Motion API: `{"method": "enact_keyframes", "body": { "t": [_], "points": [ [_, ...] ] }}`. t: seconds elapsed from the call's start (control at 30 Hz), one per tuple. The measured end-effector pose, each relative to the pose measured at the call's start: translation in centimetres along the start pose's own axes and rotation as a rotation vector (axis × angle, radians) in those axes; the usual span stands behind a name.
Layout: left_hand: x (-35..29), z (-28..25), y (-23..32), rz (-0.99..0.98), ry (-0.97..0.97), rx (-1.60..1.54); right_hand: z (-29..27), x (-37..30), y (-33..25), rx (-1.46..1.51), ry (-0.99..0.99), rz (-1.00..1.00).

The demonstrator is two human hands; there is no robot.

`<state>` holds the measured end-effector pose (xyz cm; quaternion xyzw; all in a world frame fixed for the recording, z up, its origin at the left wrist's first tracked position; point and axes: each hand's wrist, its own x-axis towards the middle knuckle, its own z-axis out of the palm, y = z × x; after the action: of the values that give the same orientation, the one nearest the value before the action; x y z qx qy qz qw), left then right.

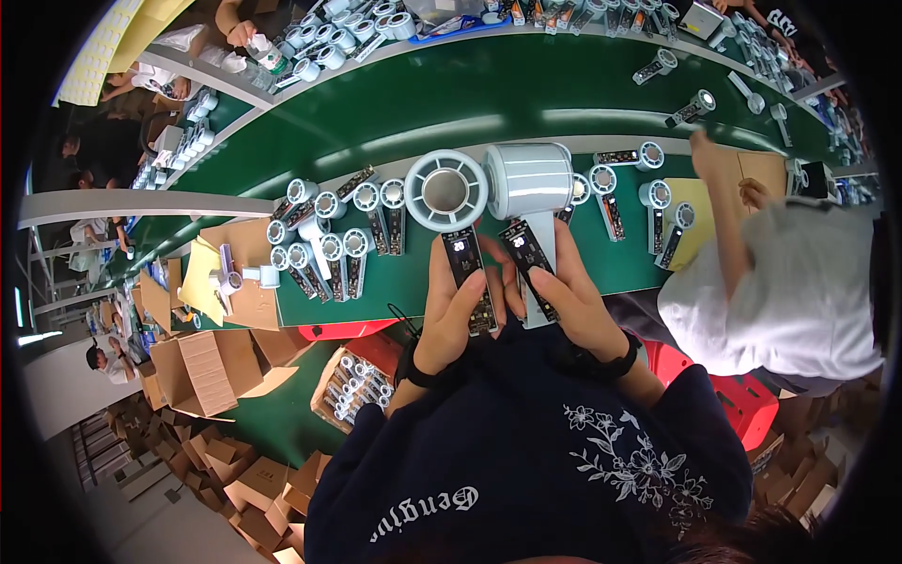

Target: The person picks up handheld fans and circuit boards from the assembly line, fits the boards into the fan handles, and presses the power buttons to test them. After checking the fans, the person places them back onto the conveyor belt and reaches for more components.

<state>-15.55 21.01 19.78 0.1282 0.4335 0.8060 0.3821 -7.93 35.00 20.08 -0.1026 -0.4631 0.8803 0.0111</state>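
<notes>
Both hands clamped: left hand [451, 315] grips the round-faced fan unit [447, 193], right hand [568, 301] the cylindrical housing [529, 180]

Two pale-blue fan units [446, 191] [528, 180], handles seemingly down.

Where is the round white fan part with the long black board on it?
In the head view, the left hand holds the round fan part over the green bench, left of the right hand's white cylinder.

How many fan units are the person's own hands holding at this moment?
2: one fan unit in the left hand, another fan unit in the right hand.
</notes>
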Motion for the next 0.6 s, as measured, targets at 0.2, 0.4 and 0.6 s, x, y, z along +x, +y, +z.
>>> {"method": "enact_keyframes", "body": {
  "t": [0.2,0.4,0.6],
  "points": [
    [0.2,0.3,0.1,0.027,0.019,-0.005,-0.1,0.2,0.2,-0.018,-0.013,-0.007],
    [0.5,0.5,0.4,0.003,0.046,0.088,-0.3,0.3,-0.1,-0.001,-0.044,0.005],
    [0.4,0.6,0.3,-0.015,0.002,0.056,-0.6,0.2,-1.0,-0.152,-0.018,-0.038]
  ]
}}
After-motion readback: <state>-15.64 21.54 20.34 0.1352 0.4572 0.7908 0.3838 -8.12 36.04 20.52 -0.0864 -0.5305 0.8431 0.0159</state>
